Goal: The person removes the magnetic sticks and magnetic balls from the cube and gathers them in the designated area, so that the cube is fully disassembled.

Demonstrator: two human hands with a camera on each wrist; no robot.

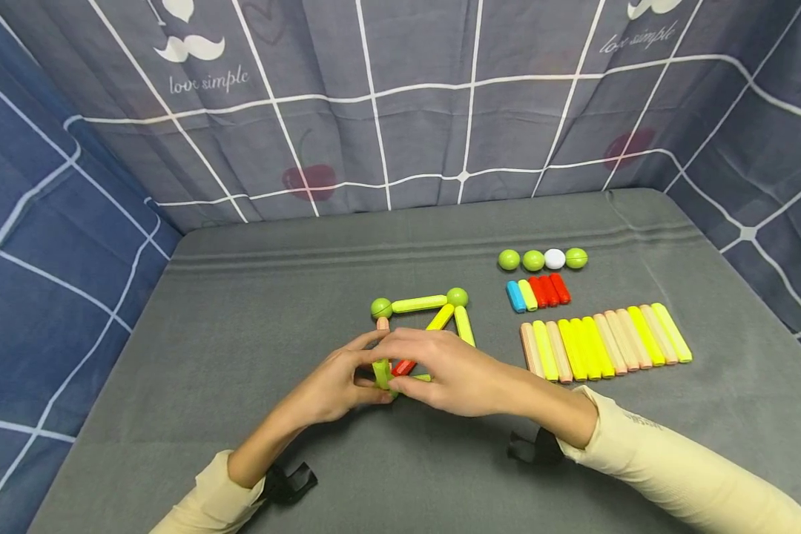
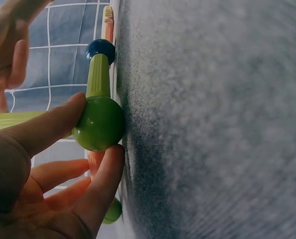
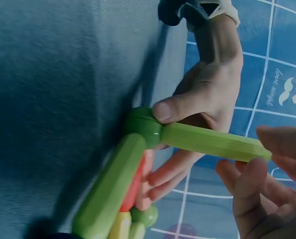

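Note:
My left hand pinches a green ball at the near left corner of a flat frame of sticks and balls. From that ball a light green stick stands upright, its top end between the thumb and fingers of my right hand. The frame has green balls at its two far corners, one at the left and one at the right. A dark blue ball is at its near right corner, hidden by my right hand in the head view. A red and yellow diagonal crosses it.
To the right, several yellow and wood-toned sticks lie side by side. Behind them is a row of short blue, green and red sticks, then green and white balls. A checked curtain surrounds the grey cloth surface.

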